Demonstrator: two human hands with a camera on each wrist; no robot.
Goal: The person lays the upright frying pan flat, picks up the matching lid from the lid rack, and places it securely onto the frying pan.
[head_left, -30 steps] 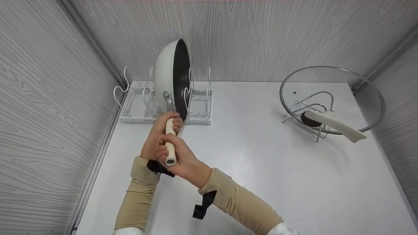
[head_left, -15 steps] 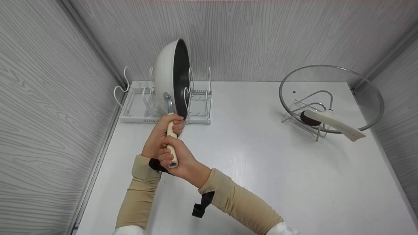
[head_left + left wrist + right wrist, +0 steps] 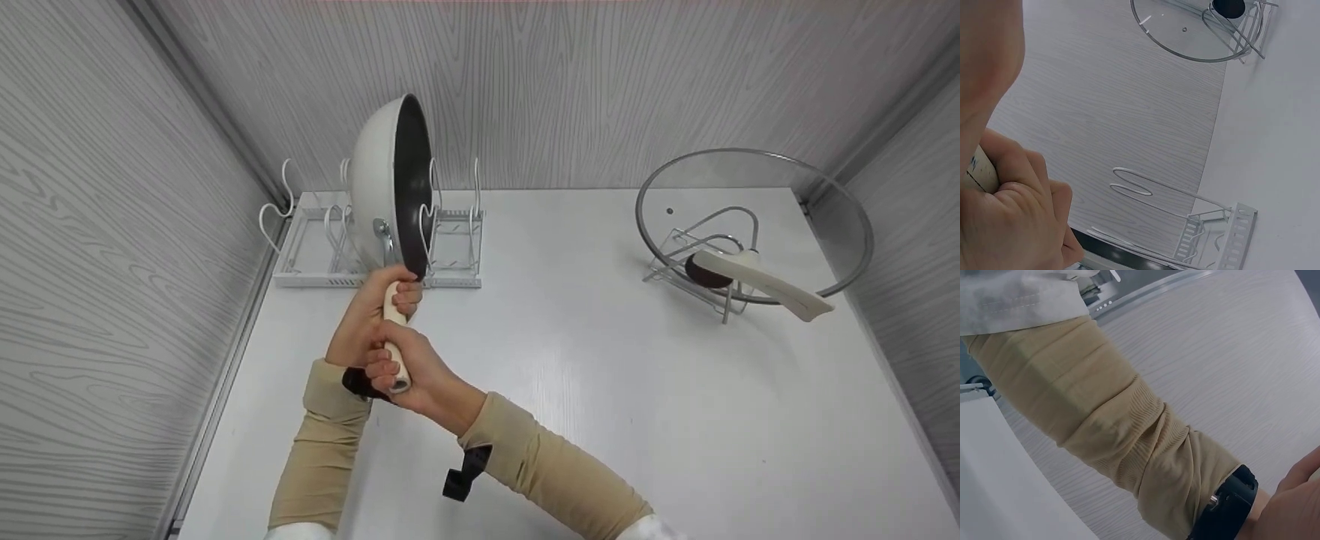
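Observation:
A wok with a white outside and dark inside (image 3: 373, 169) stands on its edge in a white wire pan rack (image 3: 454, 282), opening to the right. Its cream handle (image 3: 395, 313) points toward me. My left hand (image 3: 369, 311) grips the handle close to the pan. Nearer the handle's end, my right hand (image 3: 412, 367) curls round it, just below the left. In the left wrist view, fingers (image 3: 1013, 202) wrap the handle and the wok's dark inside (image 3: 1114, 251) shows at the bottom. The right wrist view holds mostly a tan-sleeved forearm (image 3: 1106, 410); the grip is out of frame.
At the right, a glass lid (image 3: 750, 150) with a dark knob and a cream grip leans upright on a small wire stand (image 3: 726, 311). Grey wood-grain panels (image 3: 555, 90) close in the white tabletop (image 3: 570, 330) at the back and both sides.
The handle's end has shifted slightly right and lower in the head view, with both hands still gripping it. The wok stays between the rack's wires.

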